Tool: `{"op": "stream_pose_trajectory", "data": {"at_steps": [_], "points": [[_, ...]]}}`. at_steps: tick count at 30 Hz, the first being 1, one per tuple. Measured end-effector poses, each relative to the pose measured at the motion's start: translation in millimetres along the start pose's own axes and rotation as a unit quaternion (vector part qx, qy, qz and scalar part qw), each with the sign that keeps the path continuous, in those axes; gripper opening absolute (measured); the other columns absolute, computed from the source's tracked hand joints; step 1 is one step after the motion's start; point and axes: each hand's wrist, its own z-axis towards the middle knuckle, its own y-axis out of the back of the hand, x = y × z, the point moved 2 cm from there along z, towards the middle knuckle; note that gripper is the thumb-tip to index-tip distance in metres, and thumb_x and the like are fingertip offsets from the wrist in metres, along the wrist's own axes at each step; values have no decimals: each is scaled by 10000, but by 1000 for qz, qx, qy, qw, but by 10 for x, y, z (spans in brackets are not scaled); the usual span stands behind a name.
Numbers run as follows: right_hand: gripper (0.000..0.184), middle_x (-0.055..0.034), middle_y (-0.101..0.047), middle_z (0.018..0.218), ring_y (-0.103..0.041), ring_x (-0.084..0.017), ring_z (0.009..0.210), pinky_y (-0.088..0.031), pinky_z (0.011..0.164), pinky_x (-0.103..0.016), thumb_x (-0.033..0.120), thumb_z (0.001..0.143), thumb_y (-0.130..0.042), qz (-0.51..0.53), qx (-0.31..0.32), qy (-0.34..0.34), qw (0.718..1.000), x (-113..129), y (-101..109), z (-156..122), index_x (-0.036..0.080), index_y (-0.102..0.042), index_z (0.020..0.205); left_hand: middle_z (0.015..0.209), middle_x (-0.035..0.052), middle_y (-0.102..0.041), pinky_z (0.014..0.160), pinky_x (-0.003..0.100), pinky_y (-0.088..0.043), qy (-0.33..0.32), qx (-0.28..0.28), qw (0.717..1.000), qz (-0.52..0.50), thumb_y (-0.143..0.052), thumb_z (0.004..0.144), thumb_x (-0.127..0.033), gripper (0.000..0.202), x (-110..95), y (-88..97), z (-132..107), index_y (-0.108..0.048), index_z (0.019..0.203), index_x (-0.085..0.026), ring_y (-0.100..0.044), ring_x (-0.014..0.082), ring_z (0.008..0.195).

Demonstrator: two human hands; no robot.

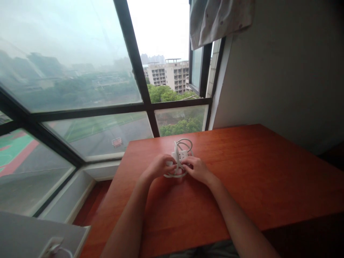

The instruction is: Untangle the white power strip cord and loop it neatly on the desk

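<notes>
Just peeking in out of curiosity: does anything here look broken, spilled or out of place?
Nothing stands out. The white power strip sits on the table, held between the left hand and right hand, its cord in loose loops, with no damage visible. Only the curtain hangs bunched up, top right.

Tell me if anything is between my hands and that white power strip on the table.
Nothing visible does. The left hand and the right hand already grip the power strip from either side, above the table, with its coiled cord bundled against it.
</notes>
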Motion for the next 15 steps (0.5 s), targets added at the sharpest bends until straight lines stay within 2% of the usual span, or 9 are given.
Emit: {"op": "stream_pose_trajectory", "data": {"at_steps": [5,9,12,15], "points": [[241,-38,-683,980,-614,-175,894,-468,809,-291,133,813,-579,-3,11,3,1000,14,2,-1,222,-688,1009,760,32,-676,602,209,-422,-44,-31,998,26,-612,761,-241,150,-43,21,9,-727,822,-165,-584,133,643],[369,-34,-671,974,-605,-168,875,-471,795,-275,47,732,-582,-14,18,5,1000,34,15,-11,220,-673,1045,912,59,-686,755,263,-471,-79,-84,993,-32,-619,733,-202,236,-100,63,17,-713,947,-172,-610,186,830],[396,-20,-665,963,-599,-165,895,-463,808,-264,14,702,-563,-35,18,8,999,56,20,-15,239,-680,1006,1032,80,-678,777,279,-496,-52,-109,984,-132,-619,759,-253,281,-129,61,37,-685,1017,-164,-614,219,947],[342,-14,-654,975,-603,-166,885,-460,779,-256,65,724,-580,-63,0,-15,998,52,18,-16,260,-683,986,910,67,-695,709,263,-504,-2,-113,970,-214,-628,793,-375,267,-149,-38,89,-680,911,-141,-637,203,850]]}}
